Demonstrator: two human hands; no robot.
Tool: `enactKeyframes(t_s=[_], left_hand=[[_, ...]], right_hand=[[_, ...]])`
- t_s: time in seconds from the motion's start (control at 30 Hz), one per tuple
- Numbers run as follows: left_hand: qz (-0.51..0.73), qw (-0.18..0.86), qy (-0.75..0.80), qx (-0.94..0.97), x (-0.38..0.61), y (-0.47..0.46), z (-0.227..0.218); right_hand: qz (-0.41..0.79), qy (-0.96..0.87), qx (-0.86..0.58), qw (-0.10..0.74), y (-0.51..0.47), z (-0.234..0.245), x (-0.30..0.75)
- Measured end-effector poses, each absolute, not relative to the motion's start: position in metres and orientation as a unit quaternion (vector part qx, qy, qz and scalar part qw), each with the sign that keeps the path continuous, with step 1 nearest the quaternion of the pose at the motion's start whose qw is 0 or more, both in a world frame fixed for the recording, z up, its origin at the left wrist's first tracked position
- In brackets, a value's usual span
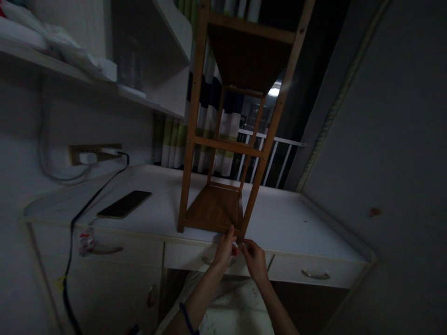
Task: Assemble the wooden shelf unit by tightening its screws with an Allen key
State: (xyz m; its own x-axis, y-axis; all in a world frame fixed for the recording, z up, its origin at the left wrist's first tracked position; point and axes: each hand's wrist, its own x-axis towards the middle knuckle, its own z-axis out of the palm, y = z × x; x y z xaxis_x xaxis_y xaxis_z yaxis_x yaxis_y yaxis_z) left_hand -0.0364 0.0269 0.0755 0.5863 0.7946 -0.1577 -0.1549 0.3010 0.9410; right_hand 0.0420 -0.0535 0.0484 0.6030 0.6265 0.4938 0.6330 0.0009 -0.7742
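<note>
A tall brown wooden shelf rack [217,204] stands on the white desk, with slim legs, crossbars and flat boards. At its lower right front corner, my left hand [224,249] grips the bottom rail, one finger lying up against the wood. Close beside it my right hand [254,257] is closed in a pinch at the foot of the right front leg. Whatever sits between those fingertips is too small and dark to make out.
On the desk [279,223] to the left lies a dark phone [125,204]. A black cable [94,197] runs from the wall socket [99,153] over the desk edge. A white wall shelf [164,88] overhangs the left side. Drawers with handles [315,274] line the front.
</note>
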Motion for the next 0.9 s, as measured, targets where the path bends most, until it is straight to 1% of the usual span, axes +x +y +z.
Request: enactKeyframes(t_s=[0.7,0.8,0.9], left_hand=[[0.317,0.730,0.336,0.504,-0.039,0.022,0.080],[0.321,0.733,0.331,0.500,-0.041,0.022,0.078],[0.365,0.723,0.301,0.504,-0.049,0.018,0.068]], right_hand=[[-0.015,-0.427,-0.705,0.565,-0.062,0.050,0.038],[-0.027,-0.398,-0.703,0.589,-0.071,0.047,0.036],[-0.049,-0.356,-0.689,0.630,-0.083,0.043,0.030]])
